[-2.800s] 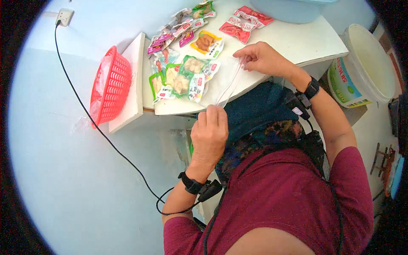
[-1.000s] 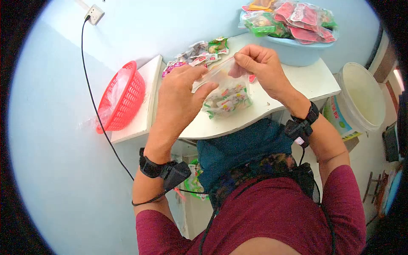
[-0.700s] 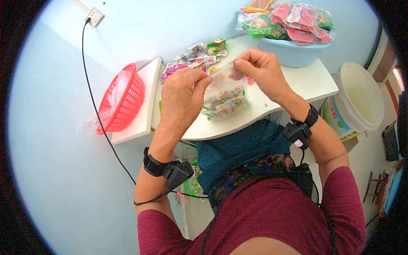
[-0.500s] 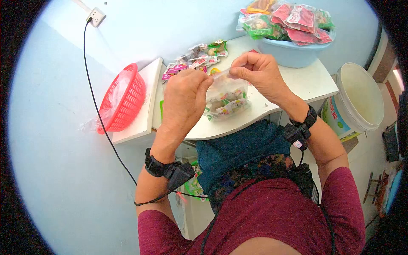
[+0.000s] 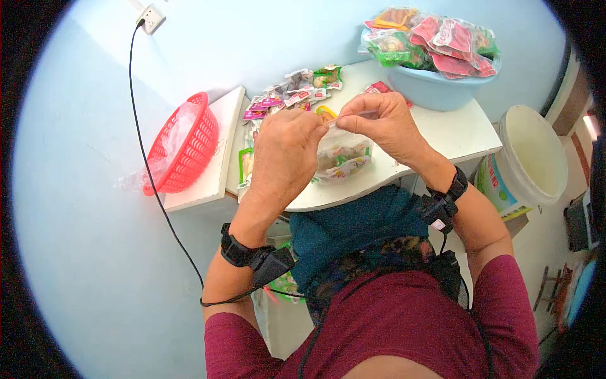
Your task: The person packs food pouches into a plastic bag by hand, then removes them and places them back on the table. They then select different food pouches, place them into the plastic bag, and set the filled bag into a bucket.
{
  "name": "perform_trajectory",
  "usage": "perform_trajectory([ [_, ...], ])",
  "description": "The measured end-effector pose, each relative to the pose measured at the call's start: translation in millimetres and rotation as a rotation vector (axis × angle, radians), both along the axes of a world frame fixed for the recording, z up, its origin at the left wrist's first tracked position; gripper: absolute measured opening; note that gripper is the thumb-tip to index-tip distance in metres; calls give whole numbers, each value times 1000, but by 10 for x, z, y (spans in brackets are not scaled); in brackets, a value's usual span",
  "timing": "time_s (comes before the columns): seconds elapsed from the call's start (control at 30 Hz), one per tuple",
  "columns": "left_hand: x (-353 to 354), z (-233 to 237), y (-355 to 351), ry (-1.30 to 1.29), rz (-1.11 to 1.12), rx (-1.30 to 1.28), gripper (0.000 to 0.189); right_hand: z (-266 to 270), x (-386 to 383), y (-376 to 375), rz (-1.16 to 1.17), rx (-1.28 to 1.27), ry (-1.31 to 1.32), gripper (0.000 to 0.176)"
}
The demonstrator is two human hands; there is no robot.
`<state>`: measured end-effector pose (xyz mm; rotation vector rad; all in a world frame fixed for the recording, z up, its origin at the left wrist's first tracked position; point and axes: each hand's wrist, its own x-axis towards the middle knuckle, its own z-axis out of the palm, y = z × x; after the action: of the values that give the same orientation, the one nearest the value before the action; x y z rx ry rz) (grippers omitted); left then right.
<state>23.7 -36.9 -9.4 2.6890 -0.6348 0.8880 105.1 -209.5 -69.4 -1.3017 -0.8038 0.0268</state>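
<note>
A clear plastic bag (image 5: pixel 344 156) with several small packets inside hangs between my hands, close above the white table's front edge. My left hand (image 5: pixel 287 151) is closed on the left side of the bag's top edge, thumb and fingers pressed together. On the right side of that edge, my right hand (image 5: pixel 382 126) pinches the plastic between thumb and fingers. Behind my left hand lies a pile of small colourful packets (image 5: pixel 297 88). A green-edged packet (image 5: pixel 245 165) rests just left of that hand.
A red basket (image 5: pixel 199 148) holding clear plastic stands at the left. At the back right, a light blue basin (image 5: pixel 435 93) is heaped with packets. A white bucket (image 5: pixel 536 155) stands right of the table (image 5: pixel 454 136). A black cable (image 5: pixel 140 120) runs down the wall.
My hands have drawn a little closer together at the bag's top edge. The whole view has shifted slightly, and a red packet behind my right hand shows more.
</note>
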Motion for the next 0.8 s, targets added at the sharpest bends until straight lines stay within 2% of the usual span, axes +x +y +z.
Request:
perform_trajectory([
  [0.2, 6, -36, -6, -40, -76, -80, 10, 39, -55, 24, -59, -34, -33, 10],
  [0.3, 9, -72, 21, -97, -85, -28, 10, 23, -43, 16, -126, -66, -110, 11],
  [0.4, -41, -86, 110, -169, -19, 66, 9, -27, 44, -53, -149, -26, -84, 11],
  [0.5, -86, -151, 331, -172, 64, 28, 8, -1, 43, -143, -100, -11, 14, 11],
  [0.53, -124, -140, 401, -111, 100, -43, 7, 4, 37, -142, -92, -16, 15, 11],
  [0.8, -274, -52, 536, -37, 146, 2, 9, -47, 45, -145, -124, 28, 83, 16],
])
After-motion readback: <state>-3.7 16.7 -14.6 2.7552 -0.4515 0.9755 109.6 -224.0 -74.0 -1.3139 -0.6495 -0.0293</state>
